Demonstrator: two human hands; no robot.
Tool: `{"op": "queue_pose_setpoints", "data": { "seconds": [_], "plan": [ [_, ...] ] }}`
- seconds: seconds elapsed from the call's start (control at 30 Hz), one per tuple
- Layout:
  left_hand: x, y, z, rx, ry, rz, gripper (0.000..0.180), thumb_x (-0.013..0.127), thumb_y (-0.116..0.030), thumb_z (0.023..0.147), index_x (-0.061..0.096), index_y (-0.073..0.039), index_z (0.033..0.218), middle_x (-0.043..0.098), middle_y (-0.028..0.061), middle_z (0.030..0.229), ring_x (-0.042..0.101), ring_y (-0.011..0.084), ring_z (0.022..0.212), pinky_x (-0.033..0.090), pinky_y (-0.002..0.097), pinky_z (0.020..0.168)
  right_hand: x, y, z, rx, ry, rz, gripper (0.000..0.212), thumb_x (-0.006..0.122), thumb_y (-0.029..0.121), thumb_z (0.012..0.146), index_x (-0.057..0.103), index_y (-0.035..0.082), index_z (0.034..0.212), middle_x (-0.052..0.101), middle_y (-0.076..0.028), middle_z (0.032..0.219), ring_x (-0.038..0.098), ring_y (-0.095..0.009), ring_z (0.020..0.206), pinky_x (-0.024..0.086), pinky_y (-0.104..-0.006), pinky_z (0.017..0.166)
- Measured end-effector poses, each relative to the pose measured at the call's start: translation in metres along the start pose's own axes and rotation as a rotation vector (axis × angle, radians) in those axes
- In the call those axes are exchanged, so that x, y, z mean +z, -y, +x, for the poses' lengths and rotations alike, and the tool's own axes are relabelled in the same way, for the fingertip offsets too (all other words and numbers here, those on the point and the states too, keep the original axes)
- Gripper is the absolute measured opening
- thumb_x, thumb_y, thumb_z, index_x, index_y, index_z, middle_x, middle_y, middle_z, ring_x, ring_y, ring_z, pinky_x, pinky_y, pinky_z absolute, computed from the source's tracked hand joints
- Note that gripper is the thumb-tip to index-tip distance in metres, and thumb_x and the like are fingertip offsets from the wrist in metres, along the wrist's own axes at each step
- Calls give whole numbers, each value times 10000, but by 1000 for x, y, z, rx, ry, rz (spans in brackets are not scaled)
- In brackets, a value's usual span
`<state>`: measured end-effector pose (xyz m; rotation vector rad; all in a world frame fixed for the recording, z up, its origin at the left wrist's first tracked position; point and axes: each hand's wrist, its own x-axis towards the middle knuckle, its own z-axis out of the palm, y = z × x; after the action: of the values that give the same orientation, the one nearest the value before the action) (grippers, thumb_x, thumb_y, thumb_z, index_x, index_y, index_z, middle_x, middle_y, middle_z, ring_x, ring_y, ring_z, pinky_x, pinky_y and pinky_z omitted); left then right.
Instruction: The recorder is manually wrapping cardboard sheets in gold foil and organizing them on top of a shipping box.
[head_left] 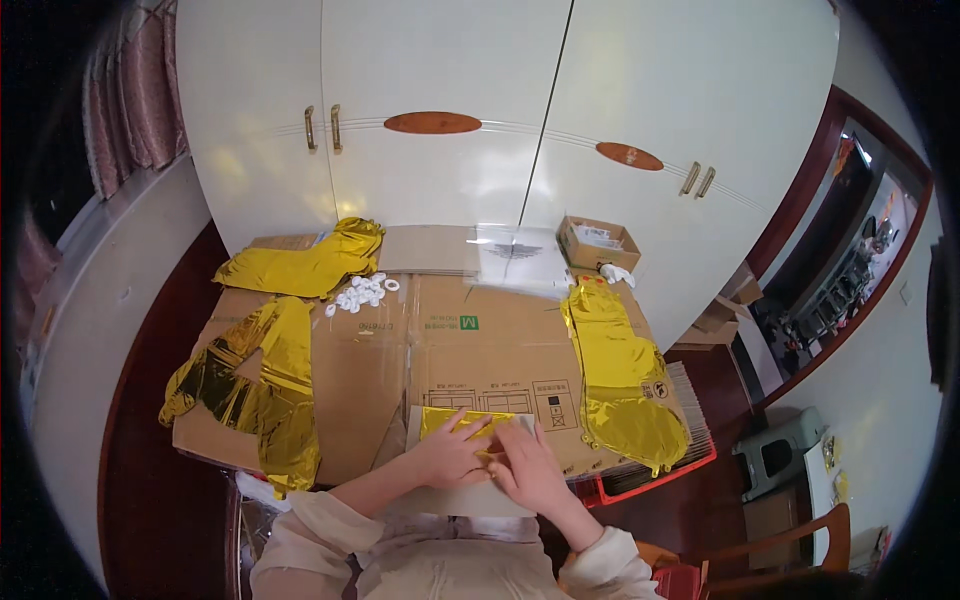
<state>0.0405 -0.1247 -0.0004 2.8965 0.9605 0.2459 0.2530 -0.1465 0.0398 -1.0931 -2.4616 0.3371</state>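
Observation:
A folded piece of gold foil balloon lies on a pale grey card at the table's front edge. My left hand rests on the foil with its fingers spread out. Close beside it, my right hand has bent fingers, with thumb and fingertips closed on a bit of the foil between the hands; the grip is partly hidden. Flat gold foil balloons lie around: one at the right, one at the left and one at the far left.
Cardboard covers the table. White plastic rings lie in a pile near the far left balloon. Farther back are a stack of cards, a clear plastic bag and a small carton. A red crate stands at the right edge.

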Motion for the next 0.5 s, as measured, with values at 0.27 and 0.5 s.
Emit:
{"op": "queue_pose_setpoints", "data": {
  "seconds": [0.27, 0.5],
  "plan": [
    [3, -3, -2, -27, -98, -93, 422, 528, -452, 939, 642, -132, 1189, 508, 84, 1385, 351, 308, 1395, 224, 553, 1151, 26, -21, 17, -25, -19, -58, 615, 567, 337, 941, 405, -89, 1354, 531, -267, 1317, 495, -395, 1272, 315, -530, 1111],
    [-10, -5, -2, -52, -89, -214, 467, 502, -430, 958, 599, -75, 1247, 498, 124, 1403, 371, 327, 1385, 252, 534, 1142, 35, -22, 14, -20, -79, -98, 668, 594, 314, 911, 373, -116, 1372, 532, -283, 1291, 490, -402, 1264, 340, -516, 1101]
  ]
}}
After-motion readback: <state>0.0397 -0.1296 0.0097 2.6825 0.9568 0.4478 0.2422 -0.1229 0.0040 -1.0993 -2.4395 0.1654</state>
